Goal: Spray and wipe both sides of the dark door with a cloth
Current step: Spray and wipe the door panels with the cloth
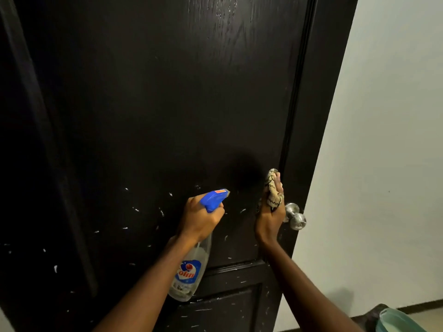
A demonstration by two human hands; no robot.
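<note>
Left hand [199, 221] gripped a clear spray bottle [189, 271], fill unclear; right hand [269, 221] clutched a cloth [273, 192] against the door [143, 116] near its edge, above the knob [294, 216].

One door [155, 104], one bottle [191, 271], one cloth [273, 190], one knob [296, 218].

spray bottle [191, 259] left of cloth [272, 188], knob [294, 215] right, against door [155, 104]
</note>
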